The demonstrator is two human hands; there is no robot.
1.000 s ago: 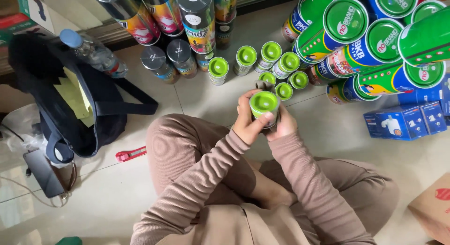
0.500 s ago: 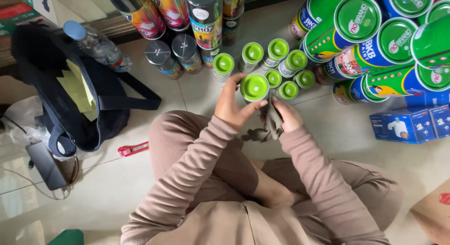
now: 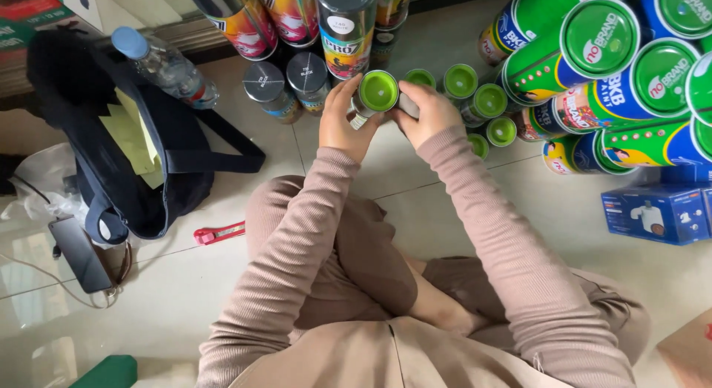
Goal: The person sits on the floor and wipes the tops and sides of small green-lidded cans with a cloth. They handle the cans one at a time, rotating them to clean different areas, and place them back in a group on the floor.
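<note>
I sit on a tiled floor with both arms stretched forward. My left hand (image 3: pixel 339 123) and my right hand (image 3: pixel 424 110) together grip one spray can with a green cap (image 3: pixel 377 93), held just above the floor. It hovers at the left end of a cluster of green-capped cans (image 3: pixel 475 100) standing on the tiles. My fingers hide most of the can's body.
Grey-capped spray cans (image 3: pixel 285 80) and taller colourful cans (image 3: pixel 347 28) stand at the back. Stacked green-lidded cans (image 3: pixel 601 39) lie at the right above blue boxes (image 3: pixel 656 212). A black bag (image 3: pixel 141 147), a water bottle (image 3: pixel 165 67), a phone (image 3: pixel 80 253) and a red cutter (image 3: pixel 219 233) are left.
Both hands have carried the green-capped can forward and to the left, away from my knee, up to the row of green-capped cans.
</note>
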